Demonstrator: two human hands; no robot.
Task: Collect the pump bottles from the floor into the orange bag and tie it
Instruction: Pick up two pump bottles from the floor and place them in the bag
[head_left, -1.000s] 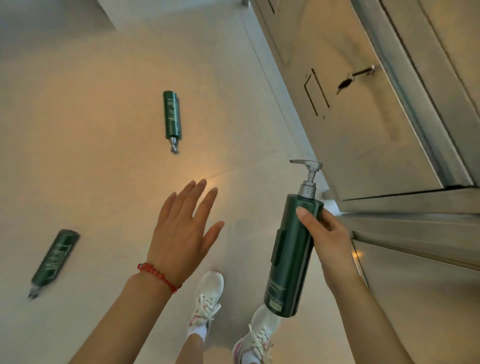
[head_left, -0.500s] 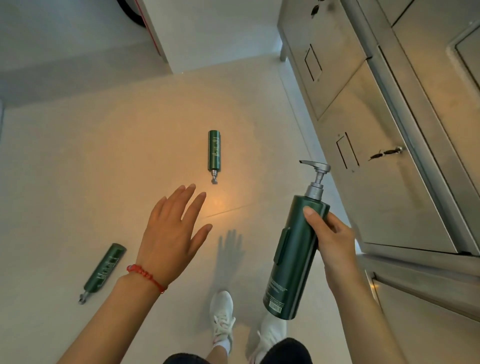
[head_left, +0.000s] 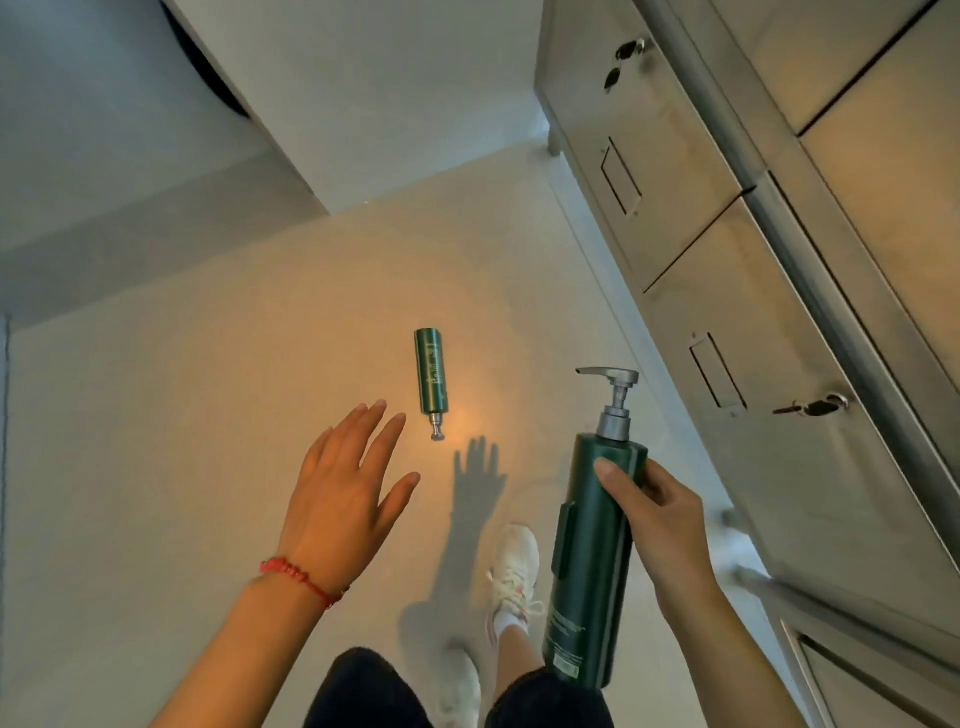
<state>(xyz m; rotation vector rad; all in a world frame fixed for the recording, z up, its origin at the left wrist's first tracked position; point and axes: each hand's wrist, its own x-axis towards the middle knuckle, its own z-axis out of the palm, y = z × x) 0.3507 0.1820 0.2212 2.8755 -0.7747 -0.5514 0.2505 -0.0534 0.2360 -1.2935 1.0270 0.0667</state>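
Observation:
My right hand (head_left: 657, 512) grips a tall dark green pump bottle (head_left: 592, 561) with a grey pump head, held upright at the lower right. A smaller green pump bottle (head_left: 431, 375) lies on the pale floor ahead, its grey nozzle pointing toward me. My left hand (head_left: 345, 491), with a red bracelet at the wrist, hovers open with fingers spread, just below and left of that bottle and apart from it. No orange bag is in view.
Steel lockers (head_left: 727, 270) with keys in their doors line the right side. A white wall corner (head_left: 311, 130) stands ahead on the left. My white shoes (head_left: 511, 566) are on the floor below the hands.
The view has lifted and pulled back. The floor bottle at the far left has left the frame. Both hands keep their poses; the centre bottle now sits closer to my left fingertips.

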